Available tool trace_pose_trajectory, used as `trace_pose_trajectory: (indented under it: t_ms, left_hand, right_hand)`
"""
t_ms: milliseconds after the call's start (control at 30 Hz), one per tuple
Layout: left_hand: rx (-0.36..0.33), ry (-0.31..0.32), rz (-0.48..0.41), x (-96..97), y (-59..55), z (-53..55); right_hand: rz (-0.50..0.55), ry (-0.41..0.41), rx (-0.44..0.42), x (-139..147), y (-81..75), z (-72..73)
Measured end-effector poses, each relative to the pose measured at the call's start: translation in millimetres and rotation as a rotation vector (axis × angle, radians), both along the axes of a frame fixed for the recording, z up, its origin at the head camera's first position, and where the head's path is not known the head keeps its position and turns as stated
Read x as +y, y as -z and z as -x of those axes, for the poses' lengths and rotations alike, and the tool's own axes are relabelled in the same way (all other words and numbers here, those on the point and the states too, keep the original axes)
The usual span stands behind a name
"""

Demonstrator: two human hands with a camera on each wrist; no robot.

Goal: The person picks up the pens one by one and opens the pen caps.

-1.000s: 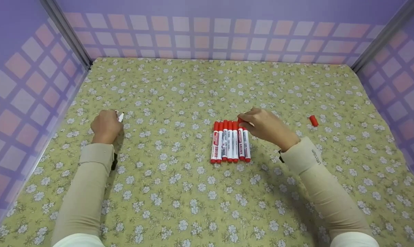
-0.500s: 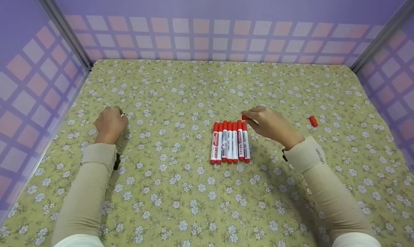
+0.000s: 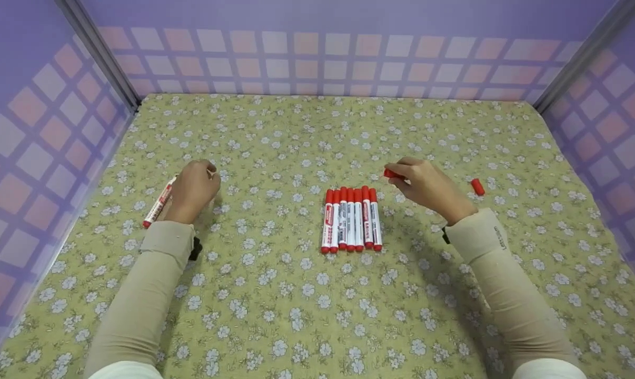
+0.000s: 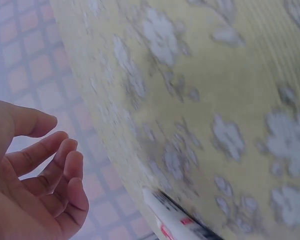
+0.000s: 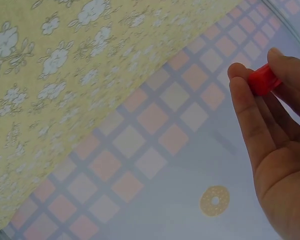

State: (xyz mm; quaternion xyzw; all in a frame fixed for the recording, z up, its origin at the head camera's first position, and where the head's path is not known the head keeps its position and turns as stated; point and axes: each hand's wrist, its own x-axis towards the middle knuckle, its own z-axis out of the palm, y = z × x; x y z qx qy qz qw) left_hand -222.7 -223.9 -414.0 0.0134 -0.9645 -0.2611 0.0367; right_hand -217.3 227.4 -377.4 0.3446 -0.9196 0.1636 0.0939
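An uncapped marker [image 3: 159,205] with a white barrel and red end lies on the cloth at the left. Its white tip section [image 4: 155,200] shows at the bottom of the left wrist view. My left hand [image 3: 194,189] hovers just right of that marker, fingers loosely bent, with nothing in its grasp. Between thumb and fingertips, my right hand [image 3: 423,184] pinches a red marker cap [image 5: 264,80] above the cloth. Several red-capped markers [image 3: 350,218] lie side by side in a row between the hands, caps away from me.
Another red cap [image 3: 478,187] lies on the cloth to the right of my right hand. A yellow floral cloth [image 3: 275,316] covers the table. Purple panels with pink and white squares [image 3: 338,58] stand along the back and both sides.
My left hand has let go of the uncapped marker and moved right, leaving it on the cloth. My right hand has drawn away from the marker row, rightward, with the red cap.
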Motion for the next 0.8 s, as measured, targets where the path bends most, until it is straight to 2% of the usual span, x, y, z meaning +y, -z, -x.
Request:
trace_pose_trajectory:
  t_ms: [267, 467, 633, 800]
  left_hand:
    - [-0.045, 0.047, -0.072, 23.6, 0.9, -3.7]
    - [-0.048, 0.102, -0.101, 43.0, 2.1, -9.5]
    - [-0.067, 0.161, -0.120, 61.2, 1.4, -17.2]
    - [-0.086, 0.198, -0.126, 79.3, 0.1, -24.4]
  right_hand:
    - [0.011, 0.086, -0.017, 20, 5.9, 6.3]
    - [0.021, 0.180, -0.028, 38, 7.9, 9.4]
    - [0.030, 0.278, -0.090, 54, 9.3, 12.1]
    - [0.080, 0.341, -0.148, 70, 13.5, 15.2]
